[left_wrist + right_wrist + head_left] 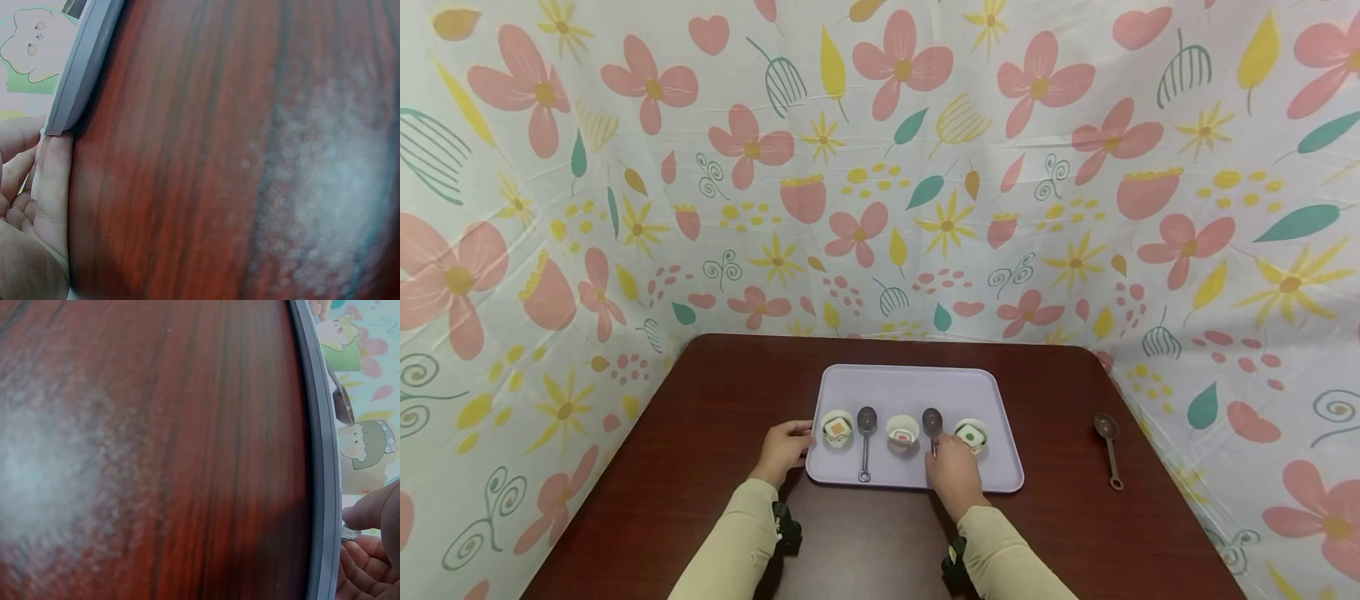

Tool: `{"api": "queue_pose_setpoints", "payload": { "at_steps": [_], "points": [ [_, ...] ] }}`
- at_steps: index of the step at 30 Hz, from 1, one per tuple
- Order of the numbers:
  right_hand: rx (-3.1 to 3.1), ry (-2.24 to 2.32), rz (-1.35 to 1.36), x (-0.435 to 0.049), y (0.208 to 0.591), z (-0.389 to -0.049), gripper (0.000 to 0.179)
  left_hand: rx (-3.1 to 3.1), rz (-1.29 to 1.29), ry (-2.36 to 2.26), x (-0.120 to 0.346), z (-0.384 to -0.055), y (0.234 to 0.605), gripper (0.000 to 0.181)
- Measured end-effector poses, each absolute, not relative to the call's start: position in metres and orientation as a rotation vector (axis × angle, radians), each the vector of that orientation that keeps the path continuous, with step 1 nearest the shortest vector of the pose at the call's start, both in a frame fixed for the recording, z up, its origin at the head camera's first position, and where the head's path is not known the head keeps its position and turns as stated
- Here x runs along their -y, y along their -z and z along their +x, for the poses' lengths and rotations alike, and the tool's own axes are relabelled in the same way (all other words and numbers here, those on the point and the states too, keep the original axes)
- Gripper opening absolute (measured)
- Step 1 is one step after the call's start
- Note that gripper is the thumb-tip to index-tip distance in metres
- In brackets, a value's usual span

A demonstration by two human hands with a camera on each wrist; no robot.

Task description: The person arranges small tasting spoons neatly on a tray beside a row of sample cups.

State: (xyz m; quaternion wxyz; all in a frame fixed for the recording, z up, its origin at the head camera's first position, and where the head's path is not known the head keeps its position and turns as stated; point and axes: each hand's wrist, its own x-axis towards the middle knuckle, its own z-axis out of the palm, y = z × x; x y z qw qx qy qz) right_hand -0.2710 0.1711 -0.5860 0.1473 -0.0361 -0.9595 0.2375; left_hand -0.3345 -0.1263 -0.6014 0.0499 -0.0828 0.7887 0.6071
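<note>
My left hand (782, 452) grips the left rim of a pale lilac tray (910, 379), fingertips and thumb at its edge in the left wrist view. Over the tray's right part, my right hand (956, 475) pinches the handle of a brown spoon (932, 419), whose bowl points away from me. In the right wrist view the handle's shiny end (348, 535) shows between thumb and fingers. A second brown spoon (866, 442) lies left of the middle cup (902, 434). A left cup (837, 428) and a right cup (972, 435) stand on the tray too, the latter partly behind my right hand.
Another brown spoon (1107, 446) lies on the dark wooden table (1060, 392), right of the tray. The cups bear cartoon prints and hold small items with coloured marks. A flower-patterned curtain (880, 208) hangs behind and at both sides of the table.
</note>
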Motion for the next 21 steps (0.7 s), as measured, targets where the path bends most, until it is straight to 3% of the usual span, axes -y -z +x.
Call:
{"api": "queue_pose_setpoints", "payload": {
  "at_steps": [21],
  "points": [
    [2.737,-0.668,-0.112,-0.186,0.562,-0.266,0.021,-2.39,-0.249,-1.861,0.128,-0.334,0.602,0.035]
  ]
}}
